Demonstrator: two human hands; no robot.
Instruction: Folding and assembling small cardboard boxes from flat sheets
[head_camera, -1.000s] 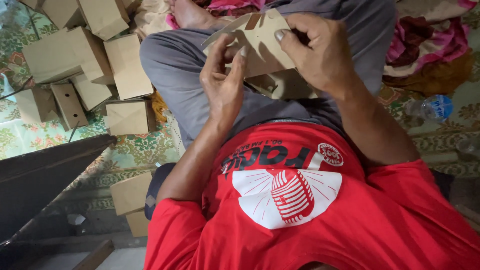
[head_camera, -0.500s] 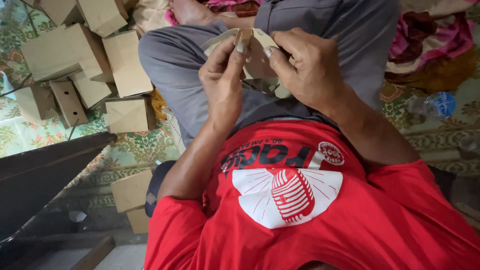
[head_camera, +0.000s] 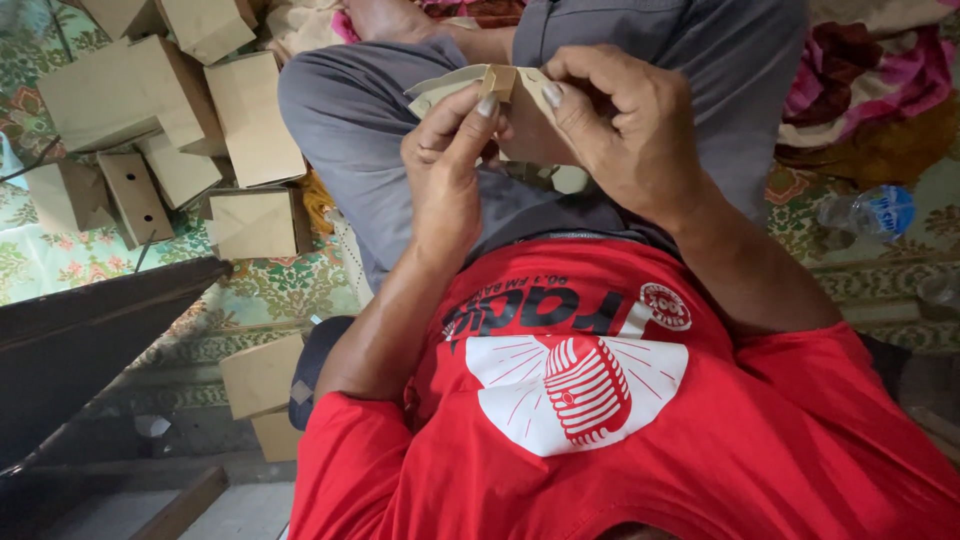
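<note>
Nearest the camera is the red shirt (head_camera: 620, 430) of the person at work, and everything else is placed from the cardboard piece (head_camera: 480, 85) held just beyond it, over the lap in grey trousers (head_camera: 370, 110).

The left hand (head_camera: 445, 165) comes up under the cardboard piece's near edge, its fingers (head_camera: 478, 108) pressed together against the tan flap at the middle. The right hand (head_camera: 610, 125) covers the piece's right half, thumb and fingers clamped on the cardboard, so both hands are closed on the same thing.

By my judgement the folding is partway: the piece is still fairly flat, with one small flap being turned at the centre, and no closed sides or finished box shape show. Much of it is hidden behind the right hand, so how many folds are already made I cannot tell for sure.

The piece's long axis runs left to right across the lap, its thin edge facing the camera and its left tip pointing out over the knee.

Farther off, to the left of the cardboard piece, a heap of finished boxes (head_camera: 250, 120) lies on the patterned floor mat (head_camera: 60, 260), suggesting a good number are done. Nearer the shirt's left side two more flat cartons (head_camera: 262, 375) wait. Well to the right of the piece lies a plastic bottle (head_camera: 865, 212).
</note>
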